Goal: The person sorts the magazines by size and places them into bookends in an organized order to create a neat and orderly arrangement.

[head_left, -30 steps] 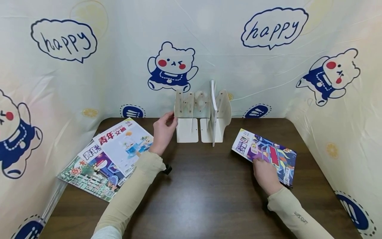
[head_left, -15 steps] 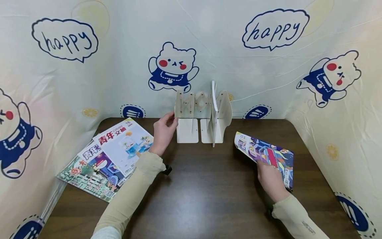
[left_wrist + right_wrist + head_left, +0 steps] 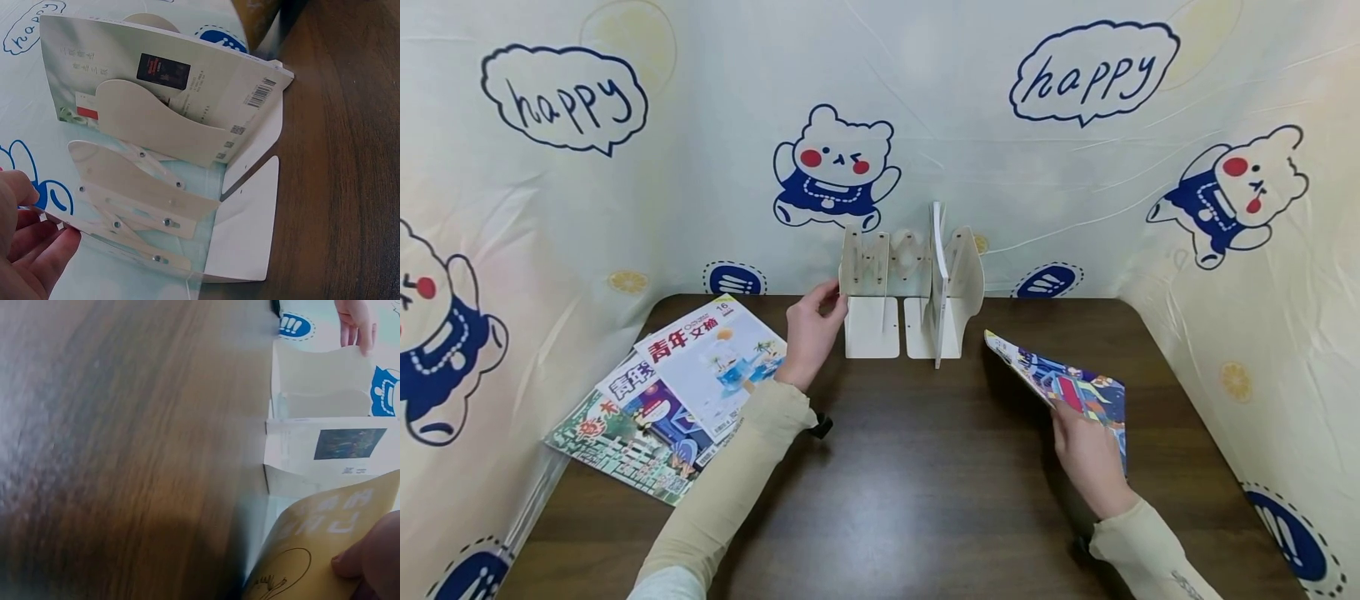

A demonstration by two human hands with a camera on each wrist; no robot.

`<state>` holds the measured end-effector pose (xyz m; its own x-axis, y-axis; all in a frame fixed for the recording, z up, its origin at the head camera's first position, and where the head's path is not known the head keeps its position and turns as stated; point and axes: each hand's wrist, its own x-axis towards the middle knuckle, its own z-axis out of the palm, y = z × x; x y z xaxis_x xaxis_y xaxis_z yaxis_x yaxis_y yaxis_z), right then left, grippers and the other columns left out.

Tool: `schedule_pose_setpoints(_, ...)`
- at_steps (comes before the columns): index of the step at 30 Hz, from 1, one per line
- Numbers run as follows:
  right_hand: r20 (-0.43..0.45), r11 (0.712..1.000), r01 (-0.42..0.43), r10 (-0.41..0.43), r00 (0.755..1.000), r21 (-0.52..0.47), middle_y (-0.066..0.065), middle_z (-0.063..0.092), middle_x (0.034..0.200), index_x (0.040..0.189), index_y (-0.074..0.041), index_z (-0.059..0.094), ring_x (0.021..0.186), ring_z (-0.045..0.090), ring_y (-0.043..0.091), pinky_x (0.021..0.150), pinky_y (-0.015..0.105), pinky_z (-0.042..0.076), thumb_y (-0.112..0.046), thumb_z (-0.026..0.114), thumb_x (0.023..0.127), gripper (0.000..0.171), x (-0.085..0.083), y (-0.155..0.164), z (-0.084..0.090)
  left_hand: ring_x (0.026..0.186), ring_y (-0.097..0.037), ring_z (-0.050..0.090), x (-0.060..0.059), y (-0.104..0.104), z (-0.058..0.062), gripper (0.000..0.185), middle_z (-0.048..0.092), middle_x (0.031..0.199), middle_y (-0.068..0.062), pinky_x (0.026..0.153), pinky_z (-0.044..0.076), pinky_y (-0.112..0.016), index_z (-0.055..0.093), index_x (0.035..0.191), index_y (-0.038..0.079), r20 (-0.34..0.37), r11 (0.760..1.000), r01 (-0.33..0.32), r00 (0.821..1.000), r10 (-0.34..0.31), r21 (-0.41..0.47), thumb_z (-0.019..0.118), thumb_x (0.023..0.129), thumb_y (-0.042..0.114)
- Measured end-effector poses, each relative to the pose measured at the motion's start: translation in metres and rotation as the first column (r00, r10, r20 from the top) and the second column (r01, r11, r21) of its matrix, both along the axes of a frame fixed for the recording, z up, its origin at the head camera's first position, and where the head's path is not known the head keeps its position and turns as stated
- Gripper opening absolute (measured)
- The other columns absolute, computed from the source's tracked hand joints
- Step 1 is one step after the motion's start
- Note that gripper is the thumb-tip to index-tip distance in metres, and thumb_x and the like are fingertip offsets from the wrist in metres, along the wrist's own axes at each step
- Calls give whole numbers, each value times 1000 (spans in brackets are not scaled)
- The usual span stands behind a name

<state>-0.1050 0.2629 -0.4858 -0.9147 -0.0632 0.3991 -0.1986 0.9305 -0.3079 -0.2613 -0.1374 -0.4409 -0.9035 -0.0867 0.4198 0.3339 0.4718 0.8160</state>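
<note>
Looks like we're at the filing step: our right hand [image 3: 1093, 458] has a colourful magazine [image 3: 1082, 385] pinched between thumb and fingers, tilted near the right edge of the wooden table [image 3: 910, 500], while our left hand [image 3: 812, 333] pinches the left end of the white bookend rack [image 3: 872, 327] at the back edge. Next we'd probably want to turn it upright and slide it in beside the standing magazine [image 3: 206, 84].

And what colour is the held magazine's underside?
The held magazine is golden yellow underneath, clearest in the right wrist view.
</note>
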Motion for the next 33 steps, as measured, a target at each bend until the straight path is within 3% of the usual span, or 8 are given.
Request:
schedule_pose_setpoints(5, -144, 1000, -15, 11, 990, -27, 28, 72, 81, 94, 2, 69, 65, 67, 48, 56, 65, 50, 3, 72, 90, 5, 4, -1, 2, 107, -29, 71, 1, 0, 1, 34, 73, 125, -17, 91, 61, -45, 69, 134, 1, 6, 1000, 2, 1000, -2, 2, 66, 102, 15)
schedule_pose_setpoints(9, -186, 997, -21, 7, 983, -72, 27, 72, 85, 91, 2, 68, 69, 69, 50, 58, 68, 50, 4, 71, 90, 3, 7, -1, 7, 106, -30, 71, 0, 0, 1, 33, 73, 124, -19, 90, 61, -45, 69, 132, 1, -2, 1000, 3, 1000, -3, 4, 66, 102, 14)
schedule_pose_setpoints(14, -225, 991, -24, -8, 974, -135, 23, 71, 76, 87, -1, 67, 63, 67, 46, 57, 66, 49, 4, 69, 91, 7, 10, -3, 12, 105, -30, 72, -1, 0, 1, 31, 74, 122, -18, 89, 61, -46, 71, 130, 1, -14, 1000, -2, 1000, 2, 2, 68, 101, 13)
schedule_pose_setpoints(26, -330, 978, -17, -54, 943, -210, 10, 65, 66, 96, 0, 74, 54, 50, 19, 50, 35, 43, 8, 71, 89, 11, 17, -2, 18, 108, -29, 71, 1, 1, 1, 33, 73, 125, -15, 91, 61, -45, 69, 132, 1, 19, 1000, 1, 1000, -1, 8, 67, 101, 12)
schedule_pose_setpoints(33, -358, 958, -5, -102, 928, -286, 15, 74, 77, 101, 0, 77, 61, 58, 14, 54, 20, 44, 7, 72, 90, 14, 19, -3, 23, 108, -30, 71, 0, 1, 1, 32, 73, 124, -17, 91, 61, -45, 70, 131, 1, 11, 1000, -1, 1000, 1, 0, 67, 101, 13)
